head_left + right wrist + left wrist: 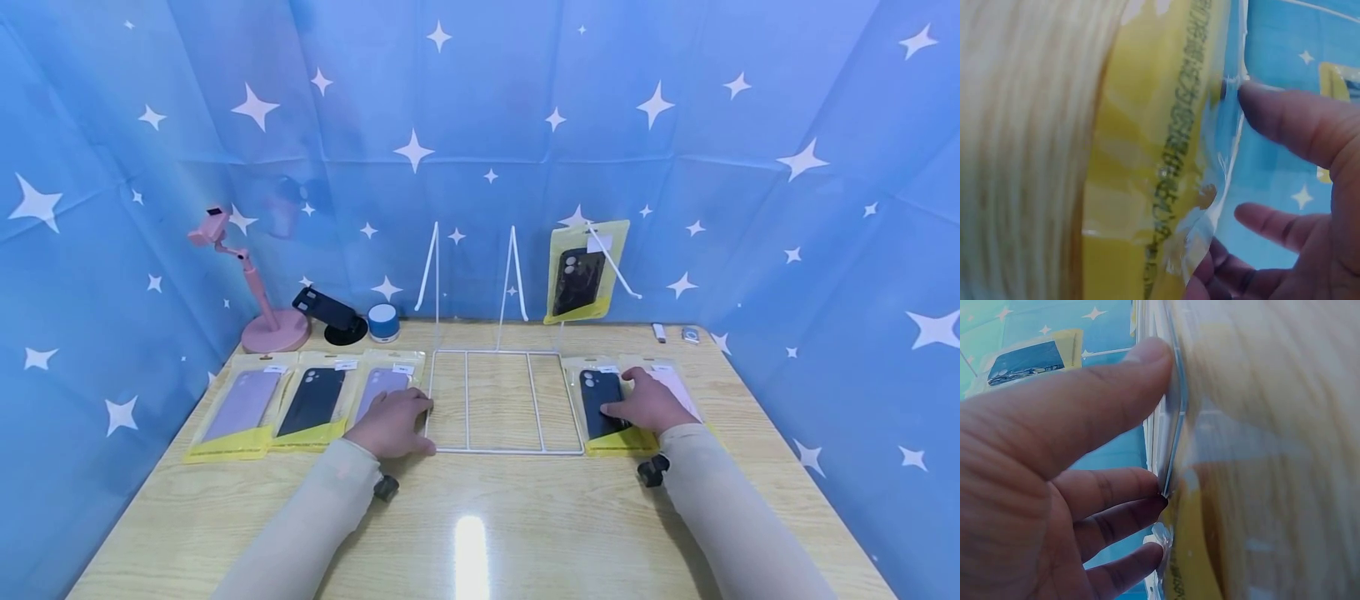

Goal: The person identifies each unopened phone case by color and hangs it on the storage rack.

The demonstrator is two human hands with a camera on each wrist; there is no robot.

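Note:
My left hand [393, 423] rests over the right side of a bagged purple phone case [384, 385], beside the left edge of a white wire rack [467, 400]. In the left wrist view its thumb [1147, 353] and fingertips lie along the rack's edge, fingers spread. My right hand [651, 403] reaches over two bagged cases right of the rack. Its thumb [1266, 103] touches the bag of a black phone case [600, 396], and its fingers lie over a bag with a pale pink case [675, 387], partly hidden. Both hands have loosely bent fingers.
A bagged black case [581, 279] hangs on the rack's right hook. Two other bagged cases, purple [242, 404] and black [311, 400], lie at the left. Behind stand a pink stand [276, 332], a black phone holder [330, 310] and a blue speaker [383, 323]. Small gadgets [659, 332] lie back right.

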